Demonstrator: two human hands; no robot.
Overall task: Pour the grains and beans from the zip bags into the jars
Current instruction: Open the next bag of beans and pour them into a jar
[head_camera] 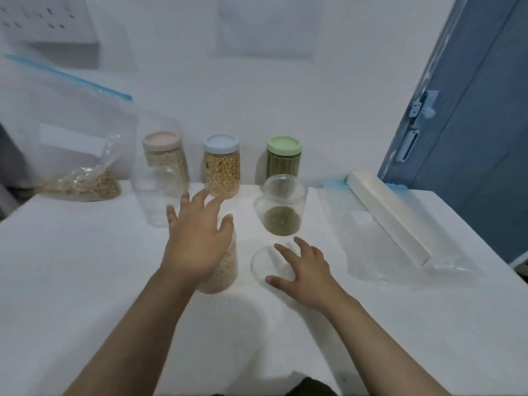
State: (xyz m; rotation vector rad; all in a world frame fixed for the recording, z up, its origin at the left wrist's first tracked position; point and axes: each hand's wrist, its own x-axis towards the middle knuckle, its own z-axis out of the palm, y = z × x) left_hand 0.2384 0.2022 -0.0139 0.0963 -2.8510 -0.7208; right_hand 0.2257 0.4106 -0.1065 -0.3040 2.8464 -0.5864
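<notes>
The near table [85, 295] is free; jars [281, 205] stand in the middle, a white box [388, 217] blocks the right.

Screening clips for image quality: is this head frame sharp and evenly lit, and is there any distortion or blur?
Head view: soft all over, the hands slightly motion-blurred, most on the left hand; lighting dim, flat and bluish, with only a faint shadow on the table near the forearms; wide-angle bending curves the table edges and tilts the door; no strong glare, though the clear lid barely shows.
</notes>
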